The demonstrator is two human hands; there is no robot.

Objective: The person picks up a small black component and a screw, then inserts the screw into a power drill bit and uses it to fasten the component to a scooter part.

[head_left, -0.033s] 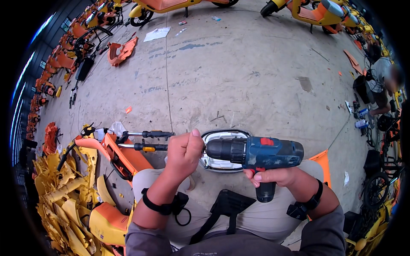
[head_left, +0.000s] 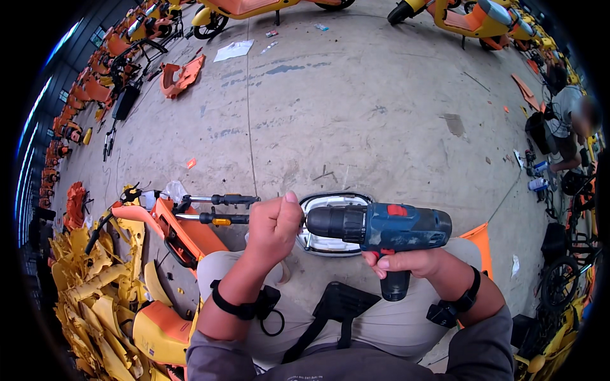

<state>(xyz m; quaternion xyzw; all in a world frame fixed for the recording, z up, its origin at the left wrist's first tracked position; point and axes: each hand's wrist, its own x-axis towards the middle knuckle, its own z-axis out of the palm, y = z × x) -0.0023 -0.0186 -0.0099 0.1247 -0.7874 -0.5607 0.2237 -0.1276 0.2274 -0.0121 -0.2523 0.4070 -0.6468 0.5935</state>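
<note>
A blue and black cordless drill [head_left: 406, 227] lies level across my lap, its chuck pointing left. My right hand [head_left: 406, 261] is wrapped round its grip, a finger by the red trigger. My left hand [head_left: 274, 230] is closed in a fist at the chuck's tip, thumb uppermost; whatever its fingers hold is hidden. Just left of that fist end two fork legs [head_left: 219, 200] with black lower ends, joined to an orange scooter front [head_left: 197, 232]. Beneath the drill, on the floor, sits an oval white shell with a black rim [head_left: 330, 249], partly covered by the drill.
A heap of yellow plastic panels [head_left: 95, 286] lies at the lower left. An orange panel [head_left: 181, 79] and a white sheet [head_left: 234, 51] rest on the far concrete. Scooters [head_left: 254, 7] line the far side and left. At the right edge a person [head_left: 562, 117] crouches among parts.
</note>
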